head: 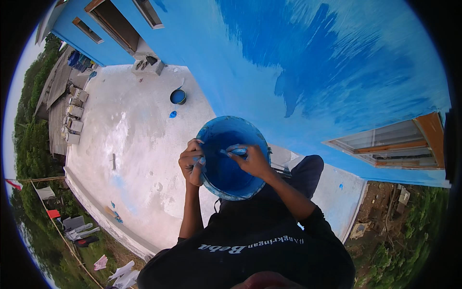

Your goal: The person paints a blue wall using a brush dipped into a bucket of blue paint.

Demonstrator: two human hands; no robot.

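Observation:
A paint-smeared bucket (232,122) is held up in front of my torso, with dark blue paint (222,178) inside. My left hand (192,162) grips its rim on the left side, and blue paint marks the thumb and fingers. Over the bucket's opening is my right hand (252,162), its fingers bent around a small blue paint-coated object (238,147). What that object is, I cannot tell. Ahead and to the right rises a light blue wall (245,97) bearing a large patch of darker blue brushstrokes (299,54).
A smaller paint container (178,96) stands on the pale concrete floor (144,119), near a blue-stained scrap (173,114). A wood-framed window (393,144) projects at the right. A low ledge (108,220) borders the floor; laundry (81,231) hangs beyond. Shoes rest on a step (153,68).

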